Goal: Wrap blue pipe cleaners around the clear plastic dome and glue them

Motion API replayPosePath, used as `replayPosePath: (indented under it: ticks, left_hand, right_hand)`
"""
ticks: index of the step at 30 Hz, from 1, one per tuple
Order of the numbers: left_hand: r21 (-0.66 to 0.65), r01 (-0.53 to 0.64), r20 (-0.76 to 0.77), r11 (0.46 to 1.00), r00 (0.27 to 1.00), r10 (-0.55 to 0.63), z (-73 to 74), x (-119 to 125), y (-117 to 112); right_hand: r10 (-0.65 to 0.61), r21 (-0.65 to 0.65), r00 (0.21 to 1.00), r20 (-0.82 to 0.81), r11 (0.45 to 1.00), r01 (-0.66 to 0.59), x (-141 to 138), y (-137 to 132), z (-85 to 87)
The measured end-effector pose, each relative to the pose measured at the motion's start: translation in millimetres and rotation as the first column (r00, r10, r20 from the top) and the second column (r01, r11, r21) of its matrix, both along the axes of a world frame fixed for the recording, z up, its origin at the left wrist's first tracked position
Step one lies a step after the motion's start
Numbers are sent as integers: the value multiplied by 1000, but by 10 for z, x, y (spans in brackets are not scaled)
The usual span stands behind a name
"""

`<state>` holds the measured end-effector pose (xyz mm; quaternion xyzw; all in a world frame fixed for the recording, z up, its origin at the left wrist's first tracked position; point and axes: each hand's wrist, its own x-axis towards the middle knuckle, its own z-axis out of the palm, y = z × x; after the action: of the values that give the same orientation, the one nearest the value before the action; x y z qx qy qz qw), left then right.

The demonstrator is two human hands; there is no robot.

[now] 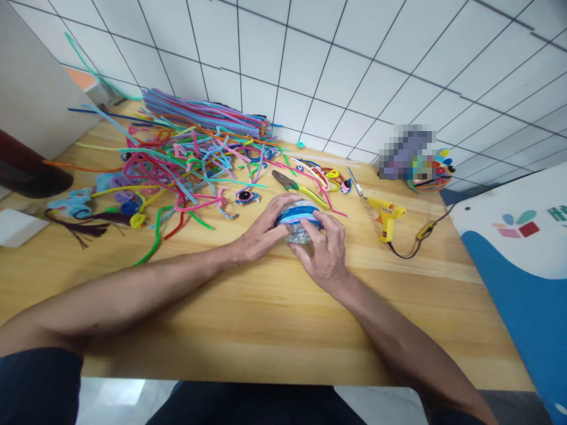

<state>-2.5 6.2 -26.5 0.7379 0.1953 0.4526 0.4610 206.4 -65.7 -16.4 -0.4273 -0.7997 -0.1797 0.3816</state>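
Note:
Both my hands hold a rounded object between them, over the middle of the wooden table. Bands of blue, light blue and pale purple pipe cleaner wrap around it, and its lower part looks clear or silvery. My left hand curves around its left side, thumb along the front. My right hand grips the right side, fingertips on the blue bands and thumb underneath. Just behind the hands lie pliers with green and yellow handles. A small pipe-cleaner piece with a black eye sits left of them.
Loose pipe cleaners cover the table's back left, with a thick bundle by the tiled wall. To the right, a yellow glue gun trails its black cord. A utility knife lies near it. A dark cylinder stands far left.

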Motion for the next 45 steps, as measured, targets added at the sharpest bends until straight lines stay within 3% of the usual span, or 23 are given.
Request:
replayPosePath:
  ticks: [7,16,27,39,45]
  left_hand:
    - [41,27,-50,999,998,-25,58,-13,30]
    - [-38,25,-18,999,1000,-26,52,4,23]
    - [-33,27,-19,999,999,-28,58,-9,25]
    - [-50,18,5,999,1000,-18,28,11,47]
    - [-56,35,-8,998,999,-35,-18,-21,73]
  right_hand:
    - [-15,-31,999,-29,999,15,26,17,-11]
    - [-13,-18,1000,-20,1000,12,4,17,-38]
    - [2,-16,999,-32,1000,-2,-8,13,-21]
    - [-7,-24,1000,-24,1000,6,-7,14,-26]
    - [6,-88,999,-47,996,-10,16,11,-57]
